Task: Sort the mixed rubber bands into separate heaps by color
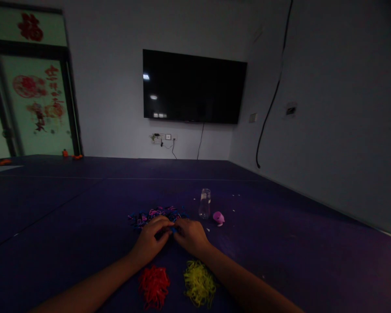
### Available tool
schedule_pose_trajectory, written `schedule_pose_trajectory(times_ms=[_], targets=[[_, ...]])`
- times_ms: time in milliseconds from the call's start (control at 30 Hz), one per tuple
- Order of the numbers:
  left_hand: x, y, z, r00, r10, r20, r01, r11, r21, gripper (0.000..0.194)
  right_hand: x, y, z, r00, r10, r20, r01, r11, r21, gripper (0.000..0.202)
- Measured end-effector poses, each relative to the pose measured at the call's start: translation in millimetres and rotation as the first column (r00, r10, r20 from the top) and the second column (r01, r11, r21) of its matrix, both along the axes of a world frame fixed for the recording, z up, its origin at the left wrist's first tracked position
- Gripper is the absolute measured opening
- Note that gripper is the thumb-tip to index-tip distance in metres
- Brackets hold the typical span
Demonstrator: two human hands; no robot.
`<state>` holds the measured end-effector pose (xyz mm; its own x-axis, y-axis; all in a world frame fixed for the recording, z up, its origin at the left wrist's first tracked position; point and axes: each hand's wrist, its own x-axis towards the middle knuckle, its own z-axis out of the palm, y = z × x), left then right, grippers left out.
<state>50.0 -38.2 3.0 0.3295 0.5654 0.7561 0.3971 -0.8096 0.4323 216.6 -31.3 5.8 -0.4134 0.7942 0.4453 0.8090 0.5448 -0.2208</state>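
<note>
My left hand (152,237) and my right hand (191,235) meet at the near edge of a mixed pile of blue, pink and dark rubber bands (154,213). Between the fingertips shows a bit of blue rubber band (173,229), pinched from both sides; how many bands are there I cannot tell. Closer to me, between my forearms, lie a heap of red rubber bands (154,287) and a heap of yellow-green rubber bands (199,283). A clear bottle (205,204) stands upright beyond my right hand, with a small pink-purple cup-like piece (218,218) beside it.
Everything lies on a wide dark purple floor or mat (280,252) with small pale scraps scattered about. A television (193,87) hangs on the far wall, with a black cable (269,113) on the right wall. Orange objects (65,153) sit by the door at far left.
</note>
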Motion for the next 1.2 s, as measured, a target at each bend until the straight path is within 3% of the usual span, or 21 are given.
schedule_pose_trajectory(times_ms=[400, 533, 833, 1200], targets=[[0.6, -0.7, -0.7, 0.999, -0.05, -0.001, 0.049, 0.999, -0.014, 0.022, 1.2, 4.9, -6.3, 0.997, 0.03, 0.071, -0.032, 0.999, 0.026, 0.011], [2.2, -5.5, 2.2, 0.998, -0.065, -0.026, 0.065, 0.998, -0.022, 0.021, 1.4, 3.6, -5.2, 1.0, 0.028, 0.011, -0.029, 0.999, 0.035, 0.014], [1.2, -0.9, 0.4, 1.0, 0.017, 0.026, -0.016, 1.0, -0.008, 0.013, 3.5, 2.2, -4.9, 0.993, 0.059, -0.103, -0.051, 0.996, 0.074, 0.017], [3.8, -1.9, 2.4, 1.0, 0.026, -0.007, -0.026, 0.998, -0.05, 0.012, 4.5, 3.1, -5.5, 0.997, 0.008, -0.074, -0.004, 0.999, 0.054, 0.015]])
